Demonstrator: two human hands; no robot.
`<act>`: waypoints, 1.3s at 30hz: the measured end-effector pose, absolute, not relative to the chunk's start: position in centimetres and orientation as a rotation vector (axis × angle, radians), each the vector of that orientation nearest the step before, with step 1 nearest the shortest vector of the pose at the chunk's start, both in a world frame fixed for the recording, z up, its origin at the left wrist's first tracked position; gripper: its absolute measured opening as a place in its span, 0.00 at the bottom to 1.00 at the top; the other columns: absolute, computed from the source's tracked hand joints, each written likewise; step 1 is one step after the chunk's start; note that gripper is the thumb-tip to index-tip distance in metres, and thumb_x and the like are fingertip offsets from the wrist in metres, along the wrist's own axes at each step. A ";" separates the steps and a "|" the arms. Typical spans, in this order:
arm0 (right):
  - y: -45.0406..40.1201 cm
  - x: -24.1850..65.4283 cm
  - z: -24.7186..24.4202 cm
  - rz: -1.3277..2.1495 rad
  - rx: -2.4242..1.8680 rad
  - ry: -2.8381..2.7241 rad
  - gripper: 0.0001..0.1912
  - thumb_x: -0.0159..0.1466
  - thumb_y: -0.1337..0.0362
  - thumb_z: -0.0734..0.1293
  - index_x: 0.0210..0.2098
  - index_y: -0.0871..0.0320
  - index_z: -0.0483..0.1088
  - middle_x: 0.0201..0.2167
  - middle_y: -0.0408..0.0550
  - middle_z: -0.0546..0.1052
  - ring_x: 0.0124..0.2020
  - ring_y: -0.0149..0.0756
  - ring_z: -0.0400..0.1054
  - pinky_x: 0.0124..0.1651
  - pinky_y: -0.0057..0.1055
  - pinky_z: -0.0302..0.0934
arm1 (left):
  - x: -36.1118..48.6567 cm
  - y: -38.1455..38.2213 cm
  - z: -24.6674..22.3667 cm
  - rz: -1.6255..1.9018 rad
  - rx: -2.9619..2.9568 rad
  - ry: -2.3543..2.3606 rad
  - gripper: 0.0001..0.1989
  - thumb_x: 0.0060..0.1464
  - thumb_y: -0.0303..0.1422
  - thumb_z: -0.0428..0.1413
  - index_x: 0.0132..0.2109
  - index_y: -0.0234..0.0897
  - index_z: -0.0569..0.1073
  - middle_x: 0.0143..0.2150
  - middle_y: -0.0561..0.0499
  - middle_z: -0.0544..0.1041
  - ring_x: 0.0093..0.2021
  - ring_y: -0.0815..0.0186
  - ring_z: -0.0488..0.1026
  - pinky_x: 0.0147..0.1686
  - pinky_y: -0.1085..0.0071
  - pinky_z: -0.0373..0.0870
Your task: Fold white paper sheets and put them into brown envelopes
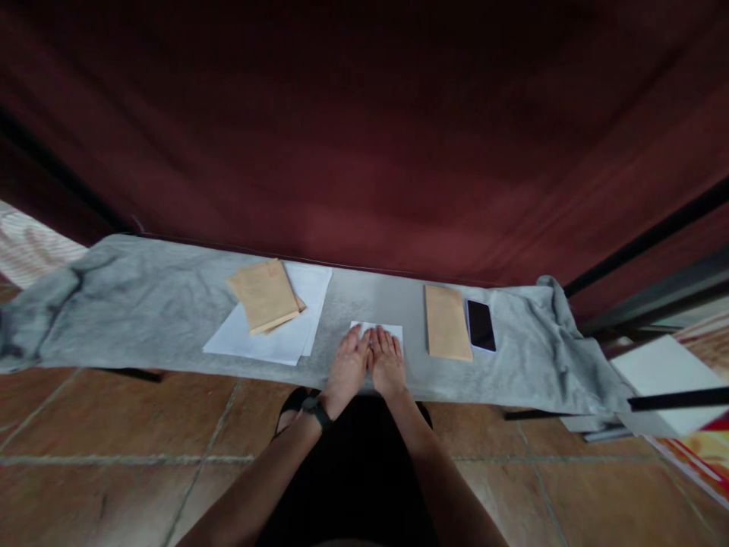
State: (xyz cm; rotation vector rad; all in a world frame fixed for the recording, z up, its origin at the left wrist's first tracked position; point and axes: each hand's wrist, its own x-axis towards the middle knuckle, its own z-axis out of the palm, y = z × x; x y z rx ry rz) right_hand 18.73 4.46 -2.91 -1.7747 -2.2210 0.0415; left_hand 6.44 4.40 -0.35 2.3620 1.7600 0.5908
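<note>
A small piece of white paper (392,330), perhaps folded, lies on the grey cloth in front of me, largely covered by my hands. My left hand (348,363) rests flat on it with the fingers stretched out. Beside it, my right hand (388,363) also presses flat on the paper, fingers extended and the two hands touching near the thumbs. To the right lies a single brown envelope (448,323). Off to the left, several brown envelopes (266,295) are stacked on white paper sheets (279,340).
A phone (481,325) lies right of the single envelope. Grey cloth (148,304) covers the narrow table, bunched at both ends. A dark red curtain (353,182) hangs behind it. At far right, a white board (666,372) sits near a black bar (680,399).
</note>
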 end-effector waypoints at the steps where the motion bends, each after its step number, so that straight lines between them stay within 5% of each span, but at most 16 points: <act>1: 4.3 18.9 -3.0 0.023 -1.771 -2.250 0.28 0.72 0.64 0.54 0.69 0.64 0.54 0.71 0.56 0.55 0.71 0.44 0.48 0.70 0.45 0.43 | 6.8 4.3 -0.8 0.624 2.393 1.642 0.26 0.68 0.33 0.42 0.70 0.38 0.55 0.71 0.40 0.58 0.69 0.57 0.56 0.65 0.55 0.58; 7: 3.9 20.6 -3.5 -0.095 -1.784 -2.358 0.32 0.69 0.66 0.55 0.71 0.62 0.47 0.72 0.57 0.49 0.72 0.45 0.46 0.71 0.46 0.43 | 7.3 3.8 -1.8 0.498 2.502 1.408 0.34 0.68 0.48 0.38 0.73 0.37 0.42 0.74 0.41 0.49 0.73 0.60 0.46 0.70 0.58 0.46; 20: 2.9 24.2 -4.0 -0.210 -1.726 -2.315 0.28 0.74 0.62 0.50 0.70 0.66 0.49 0.70 0.58 0.57 0.70 0.44 0.50 0.69 0.45 0.44 | 5.2 3.1 -1.6 0.330 2.719 1.315 0.43 0.63 0.58 0.39 0.71 0.29 0.50 0.74 0.37 0.50 0.74 0.56 0.41 0.71 0.56 0.39; 39: 1.9 25.2 -3.6 -0.218 -1.737 -2.195 0.27 0.74 0.60 0.52 0.69 0.64 0.53 0.67 0.59 0.62 0.67 0.46 0.56 0.67 0.47 0.46 | 4.1 3.3 -1.3 0.350 2.601 1.581 0.37 0.66 0.51 0.40 0.69 0.25 0.55 0.72 0.34 0.54 0.73 0.54 0.46 0.70 0.55 0.44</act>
